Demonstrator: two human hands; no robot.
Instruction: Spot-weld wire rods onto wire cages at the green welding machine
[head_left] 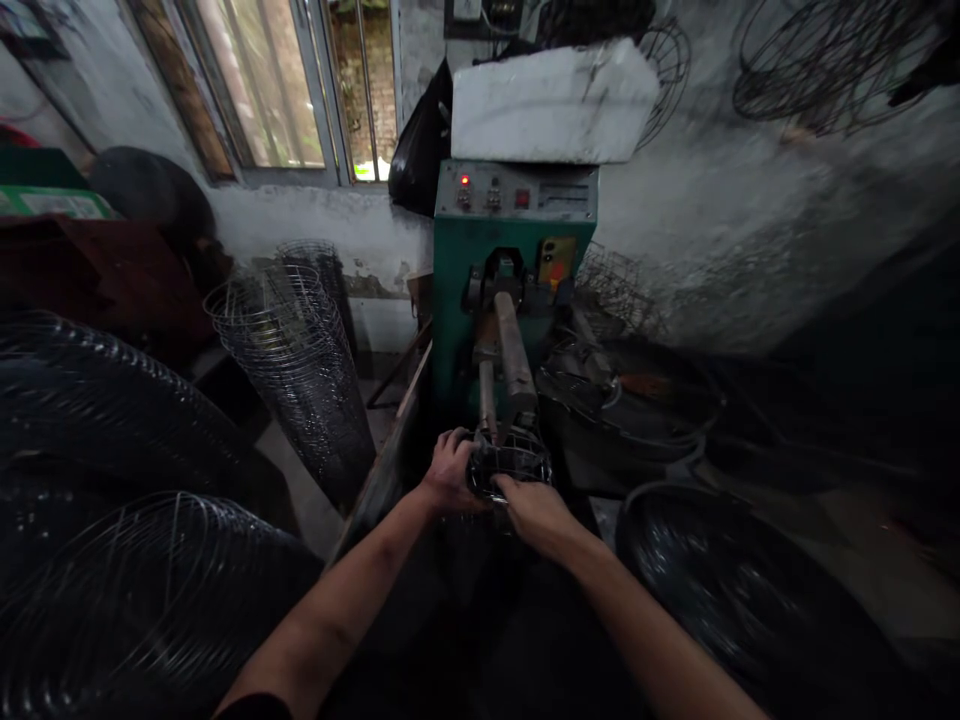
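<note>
A small round wire frame (514, 458) sits at the front of a green spot welding machine (454, 250), just below its upper electrode arm (516, 350) and beside the lower arm (487, 395). My left hand (452, 470) grips the frame's left side with its fingers curled over the rim. On the near side, my right hand (534, 508) pinches the same frame, thumb on the wire. Whether the frame touches the electrode tips is too dark to tell.
Tall stacks of wire rings (300, 370) stand to the left, with more wire stacks (150, 600) nearer. Dark coiled wire (720, 570) lies to the right. A white foam box (551, 105) rests on the machine, a black bag (424, 145) hangs beside it, and a phone (556, 262) is on its front.
</note>
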